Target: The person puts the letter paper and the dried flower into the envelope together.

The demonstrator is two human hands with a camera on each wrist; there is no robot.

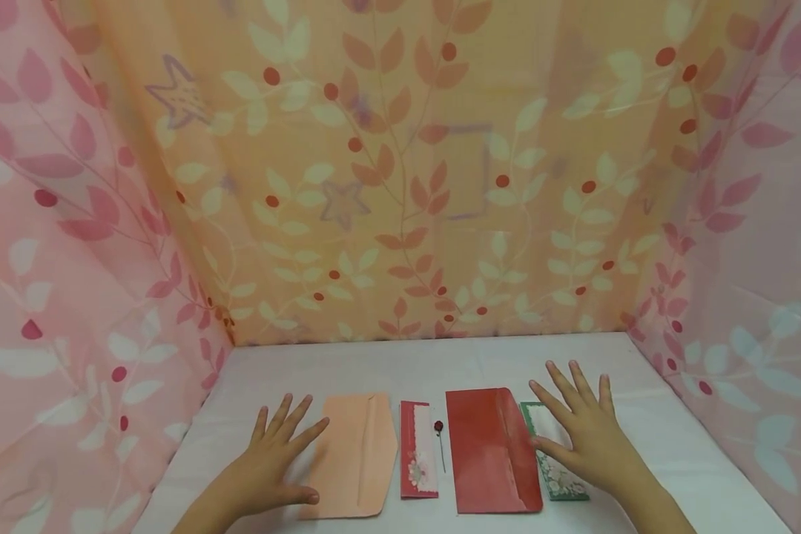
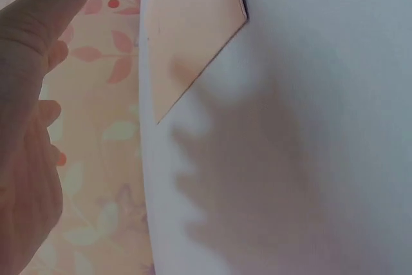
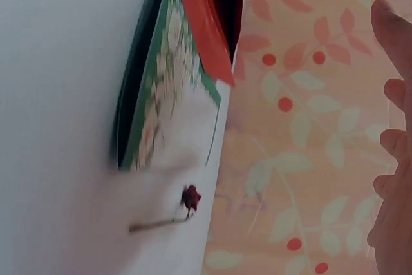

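My left hand (image 1: pixel 267 467) is spread over the left side of a peach envelope (image 1: pixel 350 452), holding nothing. Its shadow falls on the white surface in the left wrist view, apart from the hand. With fingers splayed, my right hand (image 1: pixel 590 437) hovers over a green floral card (image 1: pixel 564 478) and partly hides it. Left of that card lies a red envelope (image 1: pixel 483 452), its flap side to the right. A pink-red floral card (image 1: pixel 417 452) and a small dark red rose on a stem (image 1: pixel 439 426) lie between the envelopes. Another rose (image 3: pixel 191 198) shows beside the green card in the right wrist view.
A white-covered table (image 1: pixel 427 363) bears everything. Patterned cloth hangs around it: an orange back curtain (image 1: pixel 400 170) with leaves and drawn stars, a pink left curtain (image 1: pixel 60 297) and a pink right curtain (image 1: pixel 761 282).
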